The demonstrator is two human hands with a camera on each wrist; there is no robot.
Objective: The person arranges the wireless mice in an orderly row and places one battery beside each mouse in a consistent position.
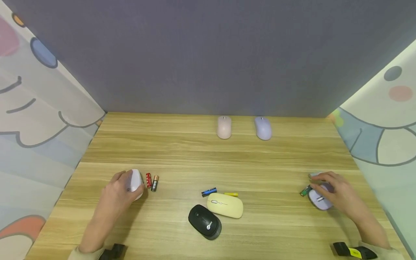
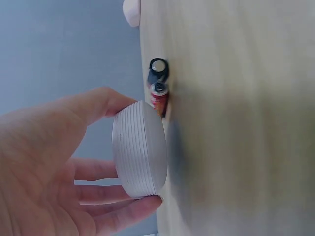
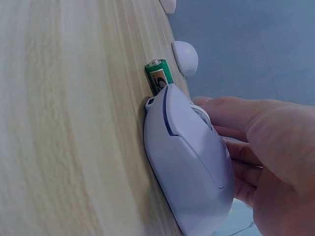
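At the left, my left hand [image 1: 118, 189] grips a white mouse [image 1: 134, 183] between thumb and fingers. In the left wrist view the mouse [image 2: 140, 150] shows its ridged side close over the table. A red battery [image 1: 148, 180] and a black-and-copper battery [image 1: 155, 183] lie just right of it. My right hand [image 1: 339, 191] reaches over a lavender mouse [image 1: 320, 202], its thumb across the mouse and the fingers apart from it. A green battery [image 1: 305, 190] lies by the thumb tip, and a small pale item [image 1: 314, 174] by the fingertips. In the right wrist view, the thumb overlaps the lavender mouse's [image 3: 189, 152] wheel end.
Mid-table are a yellow mouse [image 1: 225, 205] and a black mouse [image 1: 204, 221], with a blue battery [image 1: 209, 192] and a yellow battery [image 1: 231, 194] behind. A pinkish mouse [image 1: 224, 127] and another lavender mouse [image 1: 263, 128] stand near the back edge by the grey panel [image 1: 208, 61].
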